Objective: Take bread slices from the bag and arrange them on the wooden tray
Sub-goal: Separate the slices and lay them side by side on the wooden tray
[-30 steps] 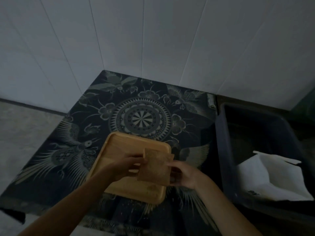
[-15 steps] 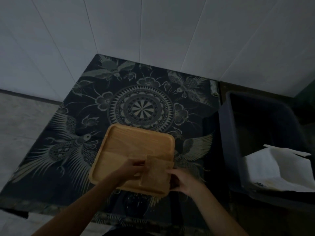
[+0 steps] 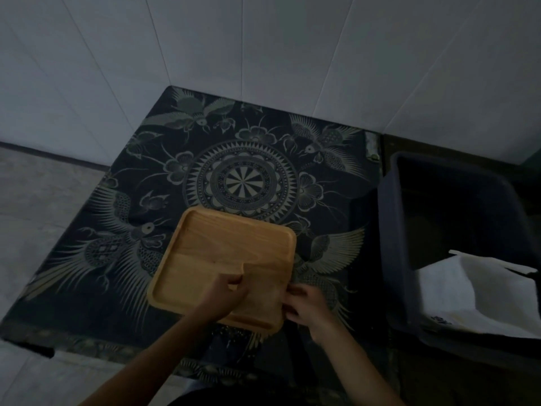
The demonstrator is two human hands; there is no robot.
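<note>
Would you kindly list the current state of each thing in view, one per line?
bread slice: lying at the tray's near right corner, held at both sides
wooden tray: flat on the cloth, otherwise bare
white bag: open, in the bin
dark bin: upright, right of the table
left hand: gripping the slice
right hand: fingers on the slice's right edge

head view, looking steeply down, close over table (image 3: 87, 259)

The room was dim. White tiled walls (image 3: 263, 48) met behind a dark table cloth (image 3: 243, 159) with birds and flowers.
</note>
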